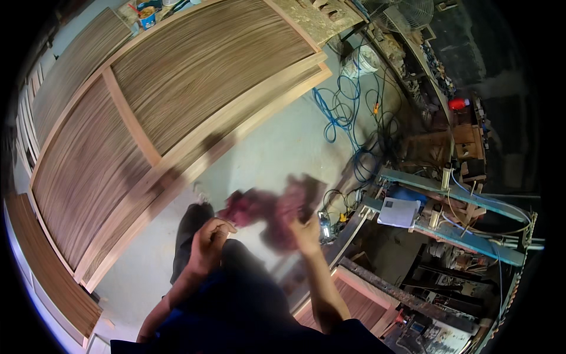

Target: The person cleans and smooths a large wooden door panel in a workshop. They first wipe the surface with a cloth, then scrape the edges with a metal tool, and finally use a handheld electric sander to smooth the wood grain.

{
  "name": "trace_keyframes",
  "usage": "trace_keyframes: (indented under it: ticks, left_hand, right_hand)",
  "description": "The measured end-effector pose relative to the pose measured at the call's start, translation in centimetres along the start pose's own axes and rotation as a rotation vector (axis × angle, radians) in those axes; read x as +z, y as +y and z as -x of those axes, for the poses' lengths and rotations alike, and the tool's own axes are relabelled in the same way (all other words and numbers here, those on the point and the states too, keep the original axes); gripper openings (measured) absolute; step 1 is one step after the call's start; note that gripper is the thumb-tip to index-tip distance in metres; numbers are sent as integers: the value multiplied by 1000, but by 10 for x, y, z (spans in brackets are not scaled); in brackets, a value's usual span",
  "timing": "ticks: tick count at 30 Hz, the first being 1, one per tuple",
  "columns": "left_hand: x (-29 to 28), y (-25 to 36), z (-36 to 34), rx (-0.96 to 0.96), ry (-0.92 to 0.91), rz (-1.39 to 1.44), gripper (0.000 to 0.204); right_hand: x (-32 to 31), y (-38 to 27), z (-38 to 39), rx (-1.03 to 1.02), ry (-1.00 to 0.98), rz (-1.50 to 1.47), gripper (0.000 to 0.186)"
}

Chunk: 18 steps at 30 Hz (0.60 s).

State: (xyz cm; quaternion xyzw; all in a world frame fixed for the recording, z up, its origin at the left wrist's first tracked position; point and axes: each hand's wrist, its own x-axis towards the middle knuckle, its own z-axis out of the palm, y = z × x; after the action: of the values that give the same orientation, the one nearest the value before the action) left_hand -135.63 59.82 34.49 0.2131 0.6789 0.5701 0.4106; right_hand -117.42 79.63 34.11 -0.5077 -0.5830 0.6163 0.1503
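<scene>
A dark red cloth (286,209), smeared by motion, hangs in front of my body above the floor. My right hand (305,235) is closed on its right part. A brownish flat patch shows beside those fingers, too blurred to name. My left hand (210,243) is curled with thumb and fingers together, close to the cloth's left end. Whether it grips the cloth or some small thing is hidden. Ahead and to the left lies a large wood-grain panel (212,50) with pale wooden framing.
Blue hoses (337,115) and dark cables lie coiled on the floor at right, below a white bucket (361,62). A teal metal clamp frame (471,203) stands at the right. A blue cup (147,19) sits beyond the panel. Another brown panel (53,265) is at far left.
</scene>
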Motion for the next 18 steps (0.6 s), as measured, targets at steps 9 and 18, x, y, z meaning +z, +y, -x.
trace_keyframes:
  ticks: [9, 18]
  left_hand:
    - [65, 21, -200, -182, -266, 726, 59]
    - [121, 40, -302, -259, -389, 384, 45]
  right_hand:
    - [-47, -95, -159, 274, -267, 110, 67]
    - [-143, -139, -413, -356, -25, 800, 66]
